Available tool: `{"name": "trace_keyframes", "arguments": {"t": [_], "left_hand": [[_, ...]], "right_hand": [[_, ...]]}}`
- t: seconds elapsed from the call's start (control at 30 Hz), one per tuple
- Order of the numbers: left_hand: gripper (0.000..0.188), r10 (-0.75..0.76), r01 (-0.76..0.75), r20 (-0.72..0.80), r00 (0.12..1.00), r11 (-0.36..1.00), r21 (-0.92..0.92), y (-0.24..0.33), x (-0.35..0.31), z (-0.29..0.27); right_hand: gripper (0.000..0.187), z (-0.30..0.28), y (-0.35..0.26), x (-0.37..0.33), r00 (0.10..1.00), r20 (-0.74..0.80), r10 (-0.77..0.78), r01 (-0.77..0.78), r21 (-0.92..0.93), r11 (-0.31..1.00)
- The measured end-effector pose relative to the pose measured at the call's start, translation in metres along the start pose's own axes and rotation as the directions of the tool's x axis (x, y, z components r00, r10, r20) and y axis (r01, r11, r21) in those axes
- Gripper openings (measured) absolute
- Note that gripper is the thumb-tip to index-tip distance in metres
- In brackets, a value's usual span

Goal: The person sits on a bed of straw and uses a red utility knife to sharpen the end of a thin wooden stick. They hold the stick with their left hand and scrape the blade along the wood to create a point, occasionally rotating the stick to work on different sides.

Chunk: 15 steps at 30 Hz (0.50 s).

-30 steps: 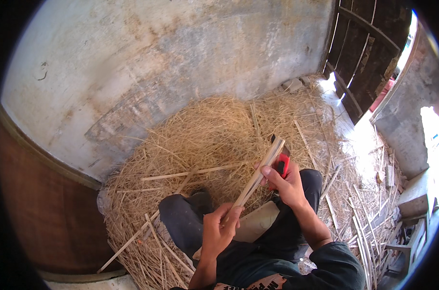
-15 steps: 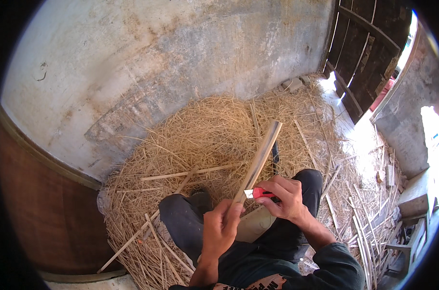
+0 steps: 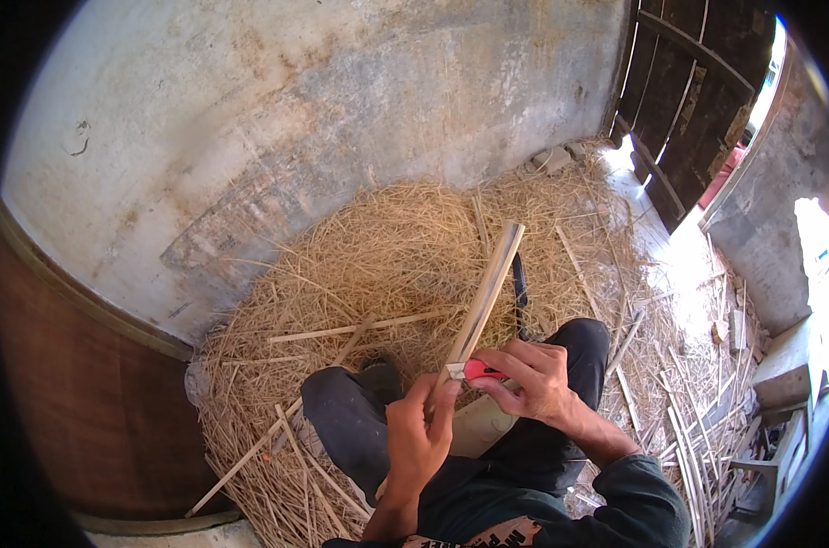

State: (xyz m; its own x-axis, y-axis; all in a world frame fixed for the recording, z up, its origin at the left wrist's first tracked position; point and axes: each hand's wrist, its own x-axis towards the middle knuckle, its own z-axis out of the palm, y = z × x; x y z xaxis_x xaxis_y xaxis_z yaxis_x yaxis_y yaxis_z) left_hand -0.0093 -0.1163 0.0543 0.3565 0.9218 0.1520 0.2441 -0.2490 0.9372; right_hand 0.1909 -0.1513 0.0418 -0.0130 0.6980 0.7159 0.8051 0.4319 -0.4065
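A grey plaster wall (image 3: pixel 341 119) is curving behind a wide heap of straw (image 3: pixel 378 265) that is covering the floor, with a dark plank door (image 3: pixel 688 110) standing at the far right. The person is sitting with dark-trousered knees (image 3: pixel 360 429) drawn up in the straw. A long pale bamboo strip (image 3: pixel 484 297) is slanting up and away from the lap, its lower end lying between the two hands. The left hand (image 3: pixel 417 438) is closing around that lower end, fingers wrapped and steadying it. The right hand (image 3: pixel 533 379) is gripping a red-handled knife (image 3: pixel 477 370), fingers curled tight, its short blade pressing against the strip just above the left hand. This is looking like shaving or splitting in progress; the next stroke would be calling for the blade running away from the holding fingers. No container is showing anywhere in view.
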Motion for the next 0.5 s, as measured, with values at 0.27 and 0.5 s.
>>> {"name": "trace_keyframes", "arguments": {"t": [0.27, 0.5], "left_hand": [[0.026, -0.025, 0.024, 0.018, 1.000, 0.999, 0.028, 0.000, -0.003, -0.003], [0.030, -0.030, 0.029, -0.023, 0.999, 0.999, -0.018, 0.001, -0.009, -0.006]], "right_hand": [[0.034, -0.004, 0.000, 0.004, 1.000, -0.006, -0.022, 0.022, -0.061, 0.998], [0.030, -0.005, 0.012, 0.011, 0.996, -0.041, -0.076, 0.072, -0.102, 0.992]]}}
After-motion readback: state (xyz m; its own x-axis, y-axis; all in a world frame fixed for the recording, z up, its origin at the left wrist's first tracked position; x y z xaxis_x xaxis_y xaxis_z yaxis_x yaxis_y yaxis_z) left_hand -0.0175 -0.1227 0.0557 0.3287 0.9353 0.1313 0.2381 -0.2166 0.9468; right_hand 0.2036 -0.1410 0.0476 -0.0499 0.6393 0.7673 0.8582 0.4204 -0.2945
